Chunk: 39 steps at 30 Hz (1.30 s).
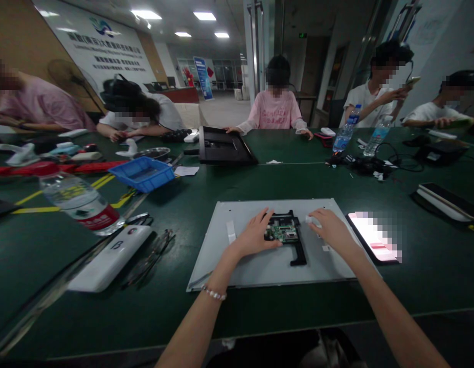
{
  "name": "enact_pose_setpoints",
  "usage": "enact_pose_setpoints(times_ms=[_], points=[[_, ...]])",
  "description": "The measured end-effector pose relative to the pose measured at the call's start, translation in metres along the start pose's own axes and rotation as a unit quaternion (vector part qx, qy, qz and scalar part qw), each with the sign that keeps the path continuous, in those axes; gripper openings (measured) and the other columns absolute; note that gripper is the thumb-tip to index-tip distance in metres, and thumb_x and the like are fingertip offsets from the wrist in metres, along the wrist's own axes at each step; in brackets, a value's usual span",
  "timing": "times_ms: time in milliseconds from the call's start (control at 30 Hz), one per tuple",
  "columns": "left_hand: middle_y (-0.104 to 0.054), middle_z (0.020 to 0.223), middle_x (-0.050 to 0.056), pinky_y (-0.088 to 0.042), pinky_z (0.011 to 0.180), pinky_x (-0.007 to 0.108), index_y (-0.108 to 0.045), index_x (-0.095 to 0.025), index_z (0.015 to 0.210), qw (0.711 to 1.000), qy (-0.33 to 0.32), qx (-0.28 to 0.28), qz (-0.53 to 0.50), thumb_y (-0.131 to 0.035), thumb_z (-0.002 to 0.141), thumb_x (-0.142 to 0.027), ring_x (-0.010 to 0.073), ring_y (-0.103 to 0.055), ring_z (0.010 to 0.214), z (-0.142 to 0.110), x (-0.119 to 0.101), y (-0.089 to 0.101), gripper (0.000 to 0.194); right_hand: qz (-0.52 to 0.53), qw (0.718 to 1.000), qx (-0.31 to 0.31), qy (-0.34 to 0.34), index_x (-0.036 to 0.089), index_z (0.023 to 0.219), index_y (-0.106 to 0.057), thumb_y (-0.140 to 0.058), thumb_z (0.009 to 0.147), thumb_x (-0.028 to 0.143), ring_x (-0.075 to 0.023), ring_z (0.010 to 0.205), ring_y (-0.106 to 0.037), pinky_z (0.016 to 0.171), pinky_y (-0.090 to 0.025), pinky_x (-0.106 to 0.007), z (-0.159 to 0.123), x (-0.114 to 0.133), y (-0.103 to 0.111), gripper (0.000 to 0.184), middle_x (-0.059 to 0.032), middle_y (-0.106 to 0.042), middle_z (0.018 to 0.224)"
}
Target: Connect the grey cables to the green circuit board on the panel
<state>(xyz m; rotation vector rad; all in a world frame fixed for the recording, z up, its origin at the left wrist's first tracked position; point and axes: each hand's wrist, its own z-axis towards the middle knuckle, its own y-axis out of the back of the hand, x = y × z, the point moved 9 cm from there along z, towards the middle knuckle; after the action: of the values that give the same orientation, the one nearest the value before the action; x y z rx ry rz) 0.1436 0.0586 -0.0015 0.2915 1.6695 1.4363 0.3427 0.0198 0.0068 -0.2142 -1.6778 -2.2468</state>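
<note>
A pale grey flat panel (255,271) lies on the table in front of me. On it rests a green circuit board (286,233) set in a black plastic bracket (299,253). My left hand (252,235) grips the board's left side, thumb at the near edge and fingers at the far one. Just right of the bracket, my right hand (331,229) is closed with its fingertips at a small white piece (309,219), which it seems to pinch. A white strip (231,231) is stuck to the panel left of my left hand.
Right of the panel lies a lit phone (373,237). To the left are a white power bank (110,258), thin cables (154,258), a water bottle (81,202) and a blue tray (142,174). Across the table a person touches a black casing (225,145); other people sit around.
</note>
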Motion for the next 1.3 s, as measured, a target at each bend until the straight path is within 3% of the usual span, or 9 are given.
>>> enact_pose_setpoints(times_ms=[167, 333, 533, 733, 1000, 1300], points=[[-0.011, 0.152, 0.011, -0.021, 0.111, 0.047, -0.009, -0.022, 0.146, 1.0, -0.002, -0.005, 0.001, -0.059, 0.072, -0.061, 0.0319, -0.018, 0.137, -0.001, -0.001, 0.001, 0.098, -0.048, 0.996, 0.062, 0.038, 0.021, 0.085, -0.066, -0.054, 0.083, 0.02, -0.0234, 0.089, -0.059, 0.077, -0.043, -0.032, 0.016, 0.001, -0.009, 0.011, -0.0088, -0.065, 0.09], [-0.01, 0.152, 0.01, -0.021, 0.111, 0.046, -0.007, -0.023, 0.146, 1.0, -0.001, -0.002, -0.003, -0.058, 0.072, -0.062, 0.0316, -0.017, 0.137, -0.002, -0.001, 0.001, 0.098, -0.054, 0.998, 0.033, 0.025, 0.021, 0.086, -0.066, -0.045, 0.088, 0.019, -0.0235, 0.088, -0.06, 0.075, -0.042, -0.032, 0.015, -0.002, -0.011, 0.022, -0.009, -0.067, 0.092], [-0.01, 0.152, 0.01, -0.022, 0.11, 0.049, -0.005, -0.025, 0.146, 1.0, 0.006, -0.002, -0.003, -0.059, 0.071, -0.061, 0.0335, -0.018, 0.137, -0.002, -0.001, 0.0, 0.099, -0.026, 0.999, -0.031, 0.002, 0.022, 0.097, -0.066, -0.042, 0.089, 0.021, -0.0239, 0.099, -0.057, 0.084, -0.042, -0.035, 0.01, -0.005, -0.002, 0.025, -0.0084, -0.066, 0.103], [-0.01, 0.152, 0.01, -0.021, 0.111, 0.046, -0.005, -0.023, 0.146, 1.0, 0.0, -0.005, 0.0, -0.059, 0.071, -0.062, 0.0317, -0.017, 0.137, -0.001, -0.001, 0.0, 0.1, 0.024, 0.999, 0.014, 0.018, 0.022, 0.102, -0.066, -0.047, 0.086, 0.02, -0.0229, 0.101, -0.056, 0.088, -0.042, -0.037, 0.01, -0.009, -0.018, 0.025, -0.0063, -0.066, 0.106], [-0.01, 0.152, 0.011, -0.02, 0.11, 0.049, -0.003, -0.022, 0.146, 1.0, 0.003, 0.005, -0.001, -0.057, 0.071, -0.063, 0.0337, -0.015, 0.138, 0.0, -0.002, -0.001, 0.101, 0.053, 0.999, -0.01, 0.004, 0.022, 0.106, -0.065, -0.053, 0.082, 0.028, -0.0231, 0.104, -0.056, 0.09, -0.042, -0.038, 0.009, -0.016, -0.015, 0.027, -0.0066, -0.064, 0.11], [-0.01, 0.152, 0.009, -0.02, 0.112, 0.045, -0.007, -0.022, 0.146, 1.0, 0.004, -0.001, -0.005, -0.058, 0.071, -0.064, 0.0318, -0.017, 0.137, 0.0, -0.003, 0.001, 0.101, -0.012, 1.0, 0.01, 0.004, 0.022, 0.094, -0.067, -0.047, 0.088, 0.024, -0.0232, 0.097, -0.058, 0.084, -0.042, -0.034, 0.017, -0.008, -0.02, 0.021, -0.0077, -0.067, 0.1]])
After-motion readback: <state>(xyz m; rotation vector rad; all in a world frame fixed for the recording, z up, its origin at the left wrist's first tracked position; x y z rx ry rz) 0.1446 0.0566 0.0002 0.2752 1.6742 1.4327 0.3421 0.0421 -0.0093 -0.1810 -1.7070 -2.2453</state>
